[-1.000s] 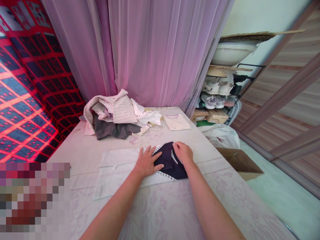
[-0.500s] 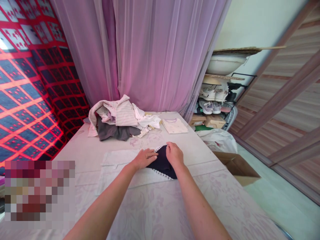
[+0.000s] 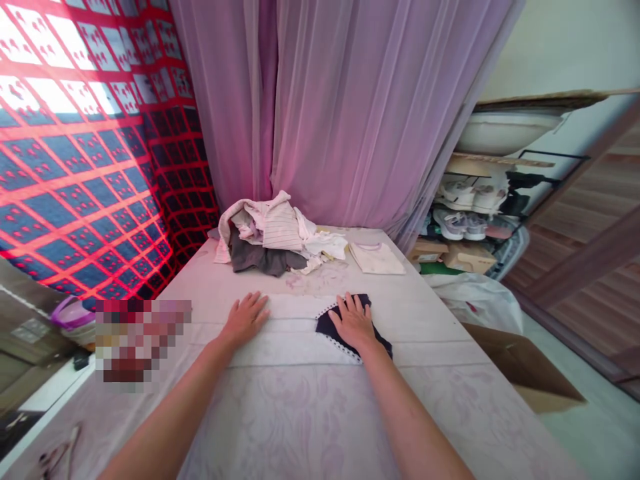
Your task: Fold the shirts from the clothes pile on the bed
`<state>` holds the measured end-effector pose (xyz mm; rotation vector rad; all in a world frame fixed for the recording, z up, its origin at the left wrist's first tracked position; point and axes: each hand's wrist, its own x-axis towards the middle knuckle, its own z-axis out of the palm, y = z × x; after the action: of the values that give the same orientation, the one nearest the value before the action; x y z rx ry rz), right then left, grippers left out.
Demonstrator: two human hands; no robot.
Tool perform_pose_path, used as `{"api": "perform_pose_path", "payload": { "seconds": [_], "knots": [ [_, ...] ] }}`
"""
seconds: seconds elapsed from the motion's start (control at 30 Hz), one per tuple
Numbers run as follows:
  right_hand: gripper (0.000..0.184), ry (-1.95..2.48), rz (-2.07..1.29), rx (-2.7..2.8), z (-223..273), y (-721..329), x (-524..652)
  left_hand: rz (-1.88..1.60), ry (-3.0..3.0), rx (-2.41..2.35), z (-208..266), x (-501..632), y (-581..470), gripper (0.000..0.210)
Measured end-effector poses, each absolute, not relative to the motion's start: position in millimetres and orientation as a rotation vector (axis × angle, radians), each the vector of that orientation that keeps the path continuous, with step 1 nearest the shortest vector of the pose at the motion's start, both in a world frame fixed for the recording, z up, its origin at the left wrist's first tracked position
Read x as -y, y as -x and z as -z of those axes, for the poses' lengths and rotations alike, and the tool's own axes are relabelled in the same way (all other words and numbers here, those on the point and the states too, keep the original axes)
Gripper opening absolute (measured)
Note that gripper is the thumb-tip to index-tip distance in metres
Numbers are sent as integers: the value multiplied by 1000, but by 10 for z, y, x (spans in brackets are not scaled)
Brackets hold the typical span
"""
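Note:
A small dark navy garment [image 3: 327, 325] with a white dotted, scalloped trim lies flat and folded on the bed. My right hand [image 3: 354, 321] rests on it palm down, open, with the fingers spread. To its left stretches a flat white cloth [image 3: 287, 343]; I cannot tell whether the two pieces are joined. My left hand [image 3: 246, 320] lies open on the left end of this white cloth, fingers a little apart. Beyond the hands sits a heap of loose clothes [image 3: 283, 230], striped, dark grey and white. Right of the heap is a folded cream shirt [image 3: 379, 260].
The patterned bed sheet [image 3: 300, 420] spans the foreground. A pink curtain [image 3: 350, 120] hangs behind. On the right stand a shoe rack with shoes [image 3: 460, 223], a white plastic bag [image 3: 480, 300] and an open cardboard box [image 3: 530, 363]. A red-checked curtain [image 3: 110, 160] hangs left.
My left hand has left the dark garment and slid left along the white cloth. The right hand has gone from a closed grip to lying flat. The view has turned left.

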<state>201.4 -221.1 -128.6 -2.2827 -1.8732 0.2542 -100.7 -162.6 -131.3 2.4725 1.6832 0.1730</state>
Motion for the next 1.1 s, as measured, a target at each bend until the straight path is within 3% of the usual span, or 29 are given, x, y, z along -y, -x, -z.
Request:
{"api": "perform_pose_path", "payload": {
  "seconds": [0.2,0.43,0.83,1.1],
  "knots": [
    [42,1983,-206,1500,1230,-2424,2516,-403,-2589,-1563,1201,1703,1340,38],
    [24,1859,-282,1874,1192,-2371,2900,-160,-2655,-1612,972,1737,1406,25],
    [28,1917,-192,2164,1057,-2391,2863,2,-2714,-1622,876,1725,1325,25],
    [31,1978,34,2040,942,-2465,2846,19,-2798,-1636,701,1764,1264,28]
  ]
}}
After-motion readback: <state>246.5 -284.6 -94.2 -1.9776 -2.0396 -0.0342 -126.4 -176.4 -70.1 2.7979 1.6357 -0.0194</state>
